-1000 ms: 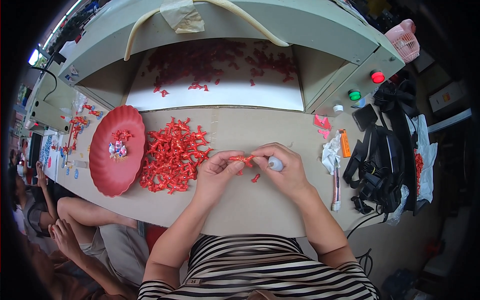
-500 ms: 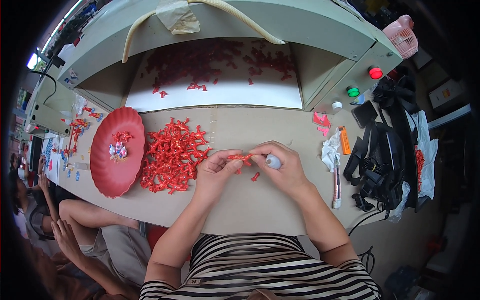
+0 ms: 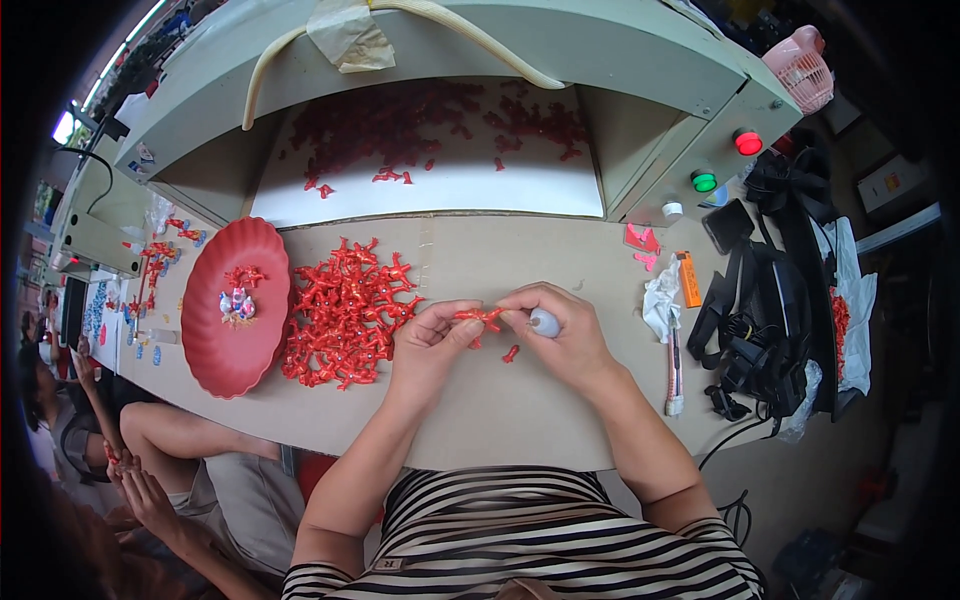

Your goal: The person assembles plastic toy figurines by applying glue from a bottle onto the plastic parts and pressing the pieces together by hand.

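Both my hands are closed over the cardboard-coloured tabletop in front of me. Between them, level with the table, is a small glossy red plastic figure (image 3: pixel 482 317). My left hand (image 3: pixel 430 340) pinches one end of it; the fingertips of my right hand (image 3: pixel 572 338) are on the other end. A small whitish squeeze bottle (image 3: pixel 545 322) is also tucked in my right hand, its tip pointing toward me and left. A small loose red piece (image 3: pixel 511 354) lies just below the figure. Beside my left hand spreads a heap of red figures (image 3: pixel 345 315).
Left of the heap stands a scalloped red tray (image 3: pixel 205 350) holding several figures. Behind is a pale green machine (image 3: pixel 660 75) with red pieces inside its opening. At right are a crumpled tissue (image 3: pixel 661 305), an orange box (image 3: pixel 689 279), a cutter knife (image 3: pixel 674 375) and black straps (image 3: pixel 765 320).
My hands keep nearly the same hold on the red figure. At far left a co-worker's hands have moved, and a red item now shows at them.
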The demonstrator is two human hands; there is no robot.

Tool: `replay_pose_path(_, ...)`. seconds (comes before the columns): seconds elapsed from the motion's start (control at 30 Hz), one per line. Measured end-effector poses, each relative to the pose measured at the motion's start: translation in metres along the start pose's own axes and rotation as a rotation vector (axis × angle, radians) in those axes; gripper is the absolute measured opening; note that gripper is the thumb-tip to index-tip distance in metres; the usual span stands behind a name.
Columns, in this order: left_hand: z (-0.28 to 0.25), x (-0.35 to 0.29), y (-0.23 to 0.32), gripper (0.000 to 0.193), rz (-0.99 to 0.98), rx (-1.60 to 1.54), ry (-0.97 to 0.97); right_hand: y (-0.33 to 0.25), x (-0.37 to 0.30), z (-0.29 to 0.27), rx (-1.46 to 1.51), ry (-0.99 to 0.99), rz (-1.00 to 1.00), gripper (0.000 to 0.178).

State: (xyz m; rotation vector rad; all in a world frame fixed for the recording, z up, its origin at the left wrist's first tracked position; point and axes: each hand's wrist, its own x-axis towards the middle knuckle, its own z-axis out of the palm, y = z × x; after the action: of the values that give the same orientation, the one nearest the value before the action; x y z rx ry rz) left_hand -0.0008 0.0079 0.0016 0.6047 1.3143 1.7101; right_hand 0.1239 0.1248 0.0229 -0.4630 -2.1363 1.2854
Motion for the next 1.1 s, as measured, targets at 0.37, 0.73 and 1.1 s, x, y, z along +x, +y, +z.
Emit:
replay_pose_path(0.37, 0.002, -0.007, -0.017, 0.022, -0.030, -0.114, -0.135, -0.012, -0.016, 0.001, -0.051, 0.070, 0.057, 0.008)
replay_pose_path(0.73, -0.005, -0.001, -0.019, 0.023, -0.036, -0.107, -0.146, -0.006, -0.011, 0.004, -0.027, 0.082, 0.079, 0.008)
replay_pose_path(1.1, -0.004, -0.004, -0.014, 0.023, -0.052, -0.136, -0.179, 0.003, -0.016, 0.005, -0.015, 0.072, 0.116, 0.006)
